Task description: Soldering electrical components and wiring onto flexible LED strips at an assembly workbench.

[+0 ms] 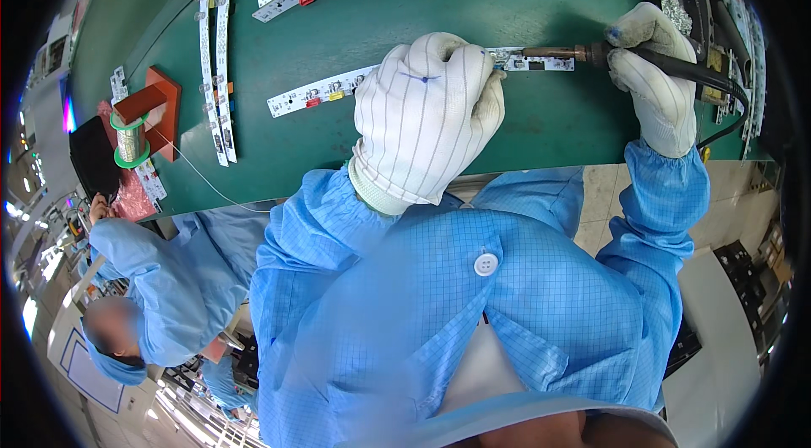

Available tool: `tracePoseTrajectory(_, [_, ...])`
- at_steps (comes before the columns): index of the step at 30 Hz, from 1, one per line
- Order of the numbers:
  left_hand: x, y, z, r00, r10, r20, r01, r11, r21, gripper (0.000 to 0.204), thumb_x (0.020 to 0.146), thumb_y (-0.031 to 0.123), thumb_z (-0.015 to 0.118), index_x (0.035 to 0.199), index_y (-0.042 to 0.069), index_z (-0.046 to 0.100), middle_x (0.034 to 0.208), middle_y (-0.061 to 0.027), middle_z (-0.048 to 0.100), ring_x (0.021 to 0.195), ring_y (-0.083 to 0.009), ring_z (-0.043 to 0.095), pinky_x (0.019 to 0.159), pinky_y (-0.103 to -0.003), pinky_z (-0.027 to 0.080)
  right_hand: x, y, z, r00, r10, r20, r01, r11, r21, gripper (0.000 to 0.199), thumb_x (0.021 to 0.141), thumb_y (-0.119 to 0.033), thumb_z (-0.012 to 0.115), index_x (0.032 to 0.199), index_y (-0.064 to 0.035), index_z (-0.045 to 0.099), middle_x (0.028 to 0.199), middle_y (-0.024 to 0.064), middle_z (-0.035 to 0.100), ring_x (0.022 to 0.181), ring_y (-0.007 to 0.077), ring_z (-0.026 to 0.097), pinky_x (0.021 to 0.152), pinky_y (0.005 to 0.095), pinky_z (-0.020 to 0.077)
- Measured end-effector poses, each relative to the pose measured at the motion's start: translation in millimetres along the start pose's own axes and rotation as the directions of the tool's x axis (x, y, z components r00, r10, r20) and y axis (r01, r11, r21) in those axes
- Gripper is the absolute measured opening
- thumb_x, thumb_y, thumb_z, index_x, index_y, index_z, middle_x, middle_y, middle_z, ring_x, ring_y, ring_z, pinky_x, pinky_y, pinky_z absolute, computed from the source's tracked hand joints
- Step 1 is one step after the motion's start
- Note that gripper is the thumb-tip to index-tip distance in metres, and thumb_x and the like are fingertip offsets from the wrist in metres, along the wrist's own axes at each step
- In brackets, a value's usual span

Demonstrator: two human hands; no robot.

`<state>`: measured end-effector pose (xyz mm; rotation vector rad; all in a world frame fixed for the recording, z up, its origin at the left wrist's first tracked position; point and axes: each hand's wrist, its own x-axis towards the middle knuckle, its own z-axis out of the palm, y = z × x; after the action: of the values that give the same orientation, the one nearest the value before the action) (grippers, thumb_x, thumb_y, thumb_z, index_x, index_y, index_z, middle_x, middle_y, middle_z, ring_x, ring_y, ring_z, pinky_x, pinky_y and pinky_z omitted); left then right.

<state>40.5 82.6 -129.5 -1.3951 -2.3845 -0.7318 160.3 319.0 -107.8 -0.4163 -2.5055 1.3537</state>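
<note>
Well, saw green table [524, 137] sweeping across the upper frame. Caught gloved left hand [427, 102] at upper centre with fingers curled inward; couldn't tell whether pinching anything. Spotted gloved right hand [659, 103] at upper right, with thumb and fingers pinching a dark handle [599, 54]. Made out white circuit strip [325, 91] running beneath the left hand, upper centre. Finally picked out soldering iron [557, 52] over that strip's right end.

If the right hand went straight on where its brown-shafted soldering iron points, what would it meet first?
Probably the left hand in its white striped glove, with the soldering iron leading. Depth is unclear, so the iron might touch the white circuit-board strip first.
</note>
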Motion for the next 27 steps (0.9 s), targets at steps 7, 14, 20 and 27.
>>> tracePoseTrajectory(7, [-3,-1,-4,1.0,-0.015,0.001,0.015,1.0,0.025,0.026,0.07,0.02,0.074,0.091,0.012,0.06,0.089,-0.0042,0.058,0.073,-0.0232,0.057,0.061,-0.035,0.048,0,1,6,0.996,0.052,-0.078,-0.051,0.998,0.02,0.026,0.081,-0.015,0.063,0.102,-0.0003,0.06,0.084,0.0041,0.058,0.069,0.01,0.049,0.063,0.0238,0.0419])
tracePoseTrajectory(14, [-2,-1,-32,0.993,-0.109,0.039,0.115,0.962,-0.246,0.019,0.075,0.01,0.072,0.09,0.008,0.06,0.093,-0.0086,0.064,0.073,-0.0253,0.063,0.064,-0.033,0.052,-32,-30,1,0.874,0.192,-0.446,-0.145,0.98,0.138,0.019,0.082,-0.01,0.067,0.098,0.0005,0.063,0.082,0.0056,0.064,0.072,0.012,0.06,0.068,0.0249,0.0471])
tracePoseTrajectory(20, [-28,-25,-70,0.937,-0.347,-0.037,0.326,0.909,-0.261,0.011,0.078,0.0,0.07,0.086,0.004,0.064,0.09,-0.0112,0.068,0.072,-0.0256,0.066,0.064,-0.033,0.054,-59,20,9,0.476,-0.336,-0.813,0.308,0.929,-0.204,0.02,0.09,-0.005,0.064,0.107,0.0047,0.058,0.088,0.0188,0.067,0.074,0.0174,0.066,0.065,0.0298,0.0545])
tracePoseTrajectory(27, [-69,-66,-112,0.876,-0.473,0.095,0.48,0.873,-0.079,0.016,0.089,-0.005,0.053,0.102,-0.003,0.063,0.087,-0.0077,0.055,0.059,-0.014,0.053,0.053,-0.026,0.044,-50,-12,26,0.645,0.046,-0.763,-0.014,0.999,0.049,0.029,0.094,-0.015,0.063,0.118,0.0019,0.059,0.085,0.0121,0.069,0.07,0.0128,0.064,0.063,0.024,0.0504])
